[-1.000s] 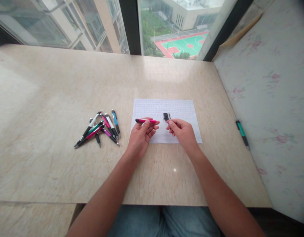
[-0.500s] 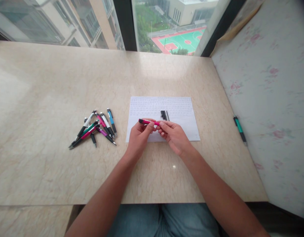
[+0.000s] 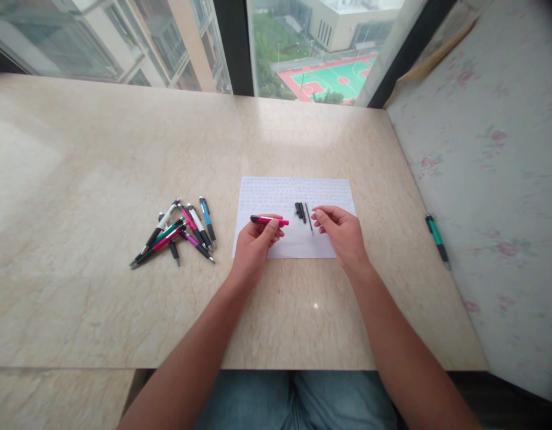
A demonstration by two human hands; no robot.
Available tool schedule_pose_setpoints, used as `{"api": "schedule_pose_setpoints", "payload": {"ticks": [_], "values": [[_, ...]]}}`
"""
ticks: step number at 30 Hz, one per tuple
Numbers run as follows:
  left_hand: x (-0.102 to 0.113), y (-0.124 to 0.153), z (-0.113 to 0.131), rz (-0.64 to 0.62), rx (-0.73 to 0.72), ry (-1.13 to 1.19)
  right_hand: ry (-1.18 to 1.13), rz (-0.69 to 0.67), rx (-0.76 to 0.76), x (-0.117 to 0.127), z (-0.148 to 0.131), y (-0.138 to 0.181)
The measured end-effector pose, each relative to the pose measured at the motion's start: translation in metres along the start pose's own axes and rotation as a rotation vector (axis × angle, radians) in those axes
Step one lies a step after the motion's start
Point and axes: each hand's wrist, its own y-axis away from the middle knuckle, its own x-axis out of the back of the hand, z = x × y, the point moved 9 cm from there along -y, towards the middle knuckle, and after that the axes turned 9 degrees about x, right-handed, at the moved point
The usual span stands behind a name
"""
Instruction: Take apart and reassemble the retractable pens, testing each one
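Observation:
My left hand (image 3: 253,248) is closed on a pink pen barrel with a black end (image 3: 269,220), held level over a written sheet of paper (image 3: 285,194). My right hand (image 3: 343,234) rests on the sheet's right part with loosely curled fingers and nothing visible in them. Its fingertips lie just right of a thin dark refill (image 3: 309,218) on the paper. A small black pen part (image 3: 300,211) lies beside the refill, between my two hands.
A heap of several pens (image 3: 180,232) in pink, green, white and blue lies left of the paper on the beige marble table (image 3: 101,179). A green pen (image 3: 437,237) lies at the table's right edge, by a flowered surface (image 3: 495,149). Windows run along the far edge.
My right hand came to the pink barrel's right end, then drew away to the right. The thin refill now lies on the paper apart from the black part. My left hand kept the barrel.

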Motion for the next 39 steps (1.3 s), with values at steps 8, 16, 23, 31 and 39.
{"api": "schedule_pose_setpoints", "payload": {"ticks": [8, 16, 23, 31, 39], "values": [[-0.001, 0.000, -0.004, -0.001, 0.042, 0.008, 0.816, -0.009, 0.394, 0.005, -0.019, -0.008], [-0.002, -0.001, -0.007, -0.016, 0.055, 0.003, 0.872, -0.040, 0.402, -0.007, -0.016, -0.007], [-0.002, -0.001, -0.007, -0.011, 0.054, 0.000, 0.625, 0.034, 0.365, 0.005, -0.024, -0.006], [-0.003, 0.003, 0.006, -0.014, -0.061, -0.117, -0.240, -0.174, -0.141, -0.045, -0.001, 0.022], [-0.010, 0.015, 0.023, 0.023, -0.201, -0.295, -0.492, -0.214, -0.312, -0.068, 0.007, 0.038]]}}
